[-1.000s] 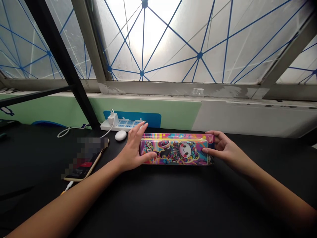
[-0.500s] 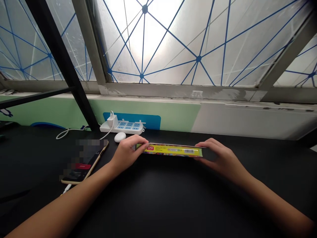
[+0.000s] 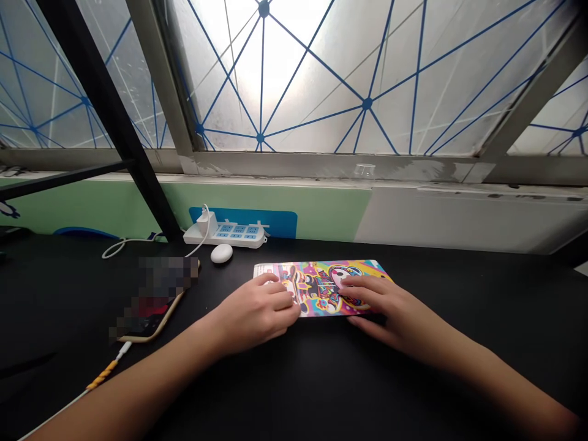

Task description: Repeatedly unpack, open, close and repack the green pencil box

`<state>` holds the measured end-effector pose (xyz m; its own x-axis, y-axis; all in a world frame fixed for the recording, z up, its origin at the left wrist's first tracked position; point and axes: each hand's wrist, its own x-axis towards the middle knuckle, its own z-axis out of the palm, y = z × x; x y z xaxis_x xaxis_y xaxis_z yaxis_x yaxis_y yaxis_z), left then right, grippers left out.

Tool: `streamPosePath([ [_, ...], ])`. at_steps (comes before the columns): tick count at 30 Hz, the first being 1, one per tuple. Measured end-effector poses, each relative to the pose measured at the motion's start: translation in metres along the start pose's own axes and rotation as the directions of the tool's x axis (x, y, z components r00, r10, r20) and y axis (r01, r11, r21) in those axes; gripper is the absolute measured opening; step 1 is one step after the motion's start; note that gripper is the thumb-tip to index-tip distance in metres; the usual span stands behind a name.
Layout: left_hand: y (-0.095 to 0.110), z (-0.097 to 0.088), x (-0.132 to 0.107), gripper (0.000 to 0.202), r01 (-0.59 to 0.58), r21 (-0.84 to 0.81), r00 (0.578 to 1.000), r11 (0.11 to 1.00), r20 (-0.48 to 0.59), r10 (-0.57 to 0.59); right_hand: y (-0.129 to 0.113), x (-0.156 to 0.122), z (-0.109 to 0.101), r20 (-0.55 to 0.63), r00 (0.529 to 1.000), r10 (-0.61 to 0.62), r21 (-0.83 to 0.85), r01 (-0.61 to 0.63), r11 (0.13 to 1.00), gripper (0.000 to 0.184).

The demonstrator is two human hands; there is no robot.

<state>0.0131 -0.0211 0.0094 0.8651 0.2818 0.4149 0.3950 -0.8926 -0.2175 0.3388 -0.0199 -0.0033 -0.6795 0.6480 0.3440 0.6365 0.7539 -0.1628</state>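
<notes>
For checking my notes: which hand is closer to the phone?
The left hand is closer to the phone, resting on the left of the box; the right hand rests farther, on its right.

Printed box [image 3: 319, 283] now flat, face-up

The black worktop [image 3: 285, 392] carries a white power strip [image 3: 225, 236] along its far edge, a white oval case [image 3: 222, 253] just nearer, a smartphone [image 3: 151, 306] to the left, and a flat cartoon-printed box [image 3: 316, 283] at centre.
</notes>
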Motion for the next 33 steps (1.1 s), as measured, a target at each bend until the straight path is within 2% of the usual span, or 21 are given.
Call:
streamPosePath([
  [2, 0.003, 0.002, 0.001, 0.016, 0.021, -0.059, 1.0, 0.998, -0.005, -0.021, -0.002, 0.0, 0.004, 0.004, 1.0, 0.006, 0.01, -0.006, 1.0, 0.042],
  [5, -0.002, 0.0, -0.001, 0.02, 0.131, -0.131, 0.991, 0.983, -0.001, -0.133, -0.002, 0.0, 0.005, 0.039, 0.999, 0.018, 0.013, -0.018, 1.0, 0.047],
  [7, -0.008, -0.002, -0.004, 0.025, 0.259, -0.072, 0.966, 0.963, 0.024, -0.258, -0.001, 0.0, 0.003, 0.059, 0.998, 0.029, 0.013, -0.03, 0.999, 0.048],
  [8, -0.011, -0.003, -0.006, 0.03, 0.344, -0.009, 0.938, 0.939, 0.042, -0.343, -0.001, 0.0, 0.003, 0.068, 0.997, 0.036, 0.011, -0.037, 0.999, 0.048],
  [10, -0.016, -0.005, -0.009, 0.045, 0.527, 0.13, 0.837, 0.84, 0.094, -0.54, -0.002, 0.0, 0.001, 0.087, 0.995, 0.049, 0.009, -0.05, 0.999, 0.049],
  [12, -0.02, -0.007, -0.01, 0.054, 0.668, 0.22, 0.689, 0.711, 0.179, -0.703, -0.002, 0.0, 0.001, 0.103, 0.993, 0.058, 0.011, -0.06, 0.998, 0.05],
  [15, -0.022, -0.013, -0.007, 0.048, 0.78, 0.244, 0.482, 0.576, 0.352, -0.802, -0.003, -0.001, 0.001, 0.108, 0.992, 0.07, 0.016, -0.072, 0.997, 0.052],
  [17, -0.022, -0.017, -0.004, 0.04, 0.823, 0.236, 0.391, 0.517, 0.425, -0.816, -0.003, -0.002, 0.001, 0.102, 0.992, 0.072, 0.018, -0.074, 0.997, 0.054],
  [20, -0.021, -0.021, 0.0, 0.035, 0.856, 0.238, 0.308, 0.458, 0.477, -0.823, -0.006, -0.003, 0.002, 0.105, 0.992, 0.072, 0.013, -0.074, 0.997, 0.056],
  [23, -0.022, -0.024, 0.001, 0.035, 0.86, 0.256, 0.276, 0.441, 0.495, -0.824, -0.009, -0.003, 0.003, 0.118, 0.99, 0.083, -0.006, -0.082, 0.997, 0.057],
  [28, -0.025, -0.024, -0.002, 0.032, 0.891, 0.136, 0.309, 0.434, 0.52, -0.797, -0.012, -0.002, 0.006, 0.11, 0.991, 0.07, -0.056, -0.065, 0.996, 0.059],
  [33, -0.031, -0.019, -0.007, 0.025, 0.926, -0.038, 0.335, 0.375, 0.54, -0.772, -0.018, 0.0, 0.011, 0.07, 0.996, 0.048, -0.118, -0.04, 0.992, 0.059],
])
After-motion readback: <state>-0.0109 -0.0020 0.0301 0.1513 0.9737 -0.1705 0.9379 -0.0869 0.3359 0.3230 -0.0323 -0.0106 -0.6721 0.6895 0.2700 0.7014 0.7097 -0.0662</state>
